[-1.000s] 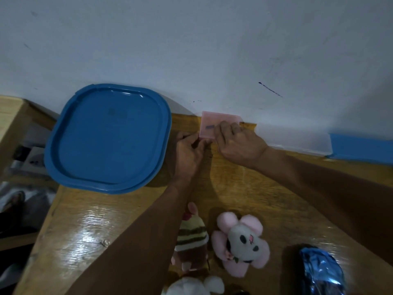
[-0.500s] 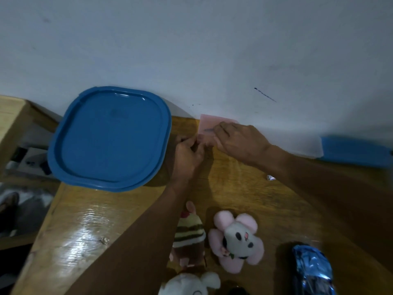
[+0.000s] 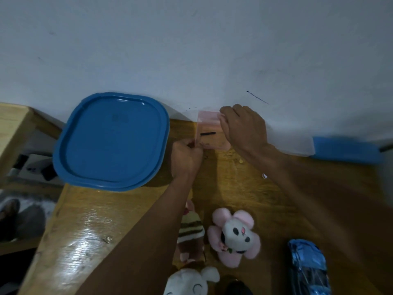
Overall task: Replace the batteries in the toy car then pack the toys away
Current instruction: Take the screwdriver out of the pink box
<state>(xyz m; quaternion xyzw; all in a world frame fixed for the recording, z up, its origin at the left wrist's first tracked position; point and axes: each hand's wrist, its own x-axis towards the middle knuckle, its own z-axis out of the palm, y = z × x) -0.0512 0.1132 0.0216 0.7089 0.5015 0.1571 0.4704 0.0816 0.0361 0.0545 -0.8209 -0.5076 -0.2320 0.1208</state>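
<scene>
My left grip (image 3: 186,154) pinches the lower corner of the pink bag (image 3: 207,124) at the back edge of the worktop (image 3: 234,188); my right grip (image 3: 244,128) pinches its top. I should part it gently. The toy car (image 3: 308,269) sits front-right.

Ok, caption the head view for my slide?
Left hand and right hand hold a pink bag beside the blue lid, toy car nearby.
</scene>
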